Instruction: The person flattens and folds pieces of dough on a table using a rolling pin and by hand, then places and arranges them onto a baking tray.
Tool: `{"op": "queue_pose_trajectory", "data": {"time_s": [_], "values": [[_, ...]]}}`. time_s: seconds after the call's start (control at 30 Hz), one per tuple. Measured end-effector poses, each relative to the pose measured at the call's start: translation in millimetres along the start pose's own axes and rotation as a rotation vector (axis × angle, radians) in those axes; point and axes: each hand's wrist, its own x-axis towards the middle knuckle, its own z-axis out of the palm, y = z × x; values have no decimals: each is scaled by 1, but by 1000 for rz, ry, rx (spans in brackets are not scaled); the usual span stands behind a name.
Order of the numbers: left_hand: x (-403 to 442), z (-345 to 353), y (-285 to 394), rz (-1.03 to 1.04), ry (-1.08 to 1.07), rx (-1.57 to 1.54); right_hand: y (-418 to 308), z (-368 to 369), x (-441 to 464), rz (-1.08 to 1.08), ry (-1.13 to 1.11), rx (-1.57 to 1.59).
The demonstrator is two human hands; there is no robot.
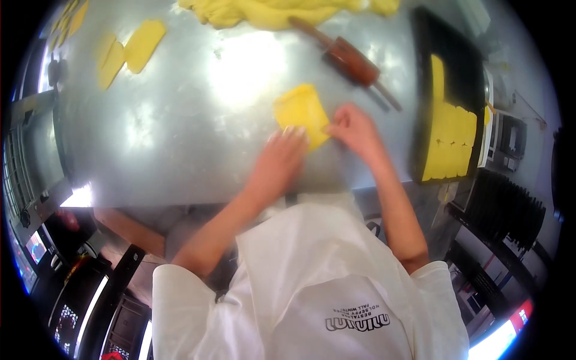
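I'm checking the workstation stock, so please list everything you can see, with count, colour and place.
Table: one, silvery metal, beneath the work
Yellow sheet: one, under the hands
Dough-like mass: one, yellow, far edge
Rolling pin: one, red-brown, right of centre
Loose pieces: at least two, yellow, left
Small pieces: several, yellow, far left
Black tray: one, right, holding yellow pieces, count unclear
Dark stacked items: many, lower right
Other background: too blurred to list
Shirt: one, white, worn
Left hand: one, on the sheet
Right hand: one, at its right edge
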Motion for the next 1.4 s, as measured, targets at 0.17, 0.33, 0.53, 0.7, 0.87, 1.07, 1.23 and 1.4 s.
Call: {"op": "queue_pose_trajectory", "data": {"time_s": [0.17, 0.33, 0.53, 0.7, 0.87, 1.07, 1.23, 1.4], "values": [[-1, -7, 12, -8, -88, 33, 5, 9, -5, -77, 34, -99], [-4, -6, 11, 6, -80, 67, 1, 12, -6, -59, 37, -80], [-1, -8, 11, 3, -93, 31, -1, 12, -7, -155, 90, -179], [8, -26, -7, -143, 275, -274, 4, -5, -2, -13, 25, 210], [44, -29, -39, -194, 455, -256, -32, 0, -9, 80, -158, 955], [59, -20, -56, -200, 429, -302, -4, 35, 8, 201, -204, 1246], [70, -35, -62, -201, 362, -289, -18, 4, -18, 54, -369, 1368], [92, -42, -54, -235, 207, -126, -11, 37, -12, 196, -300, 1130]]}}
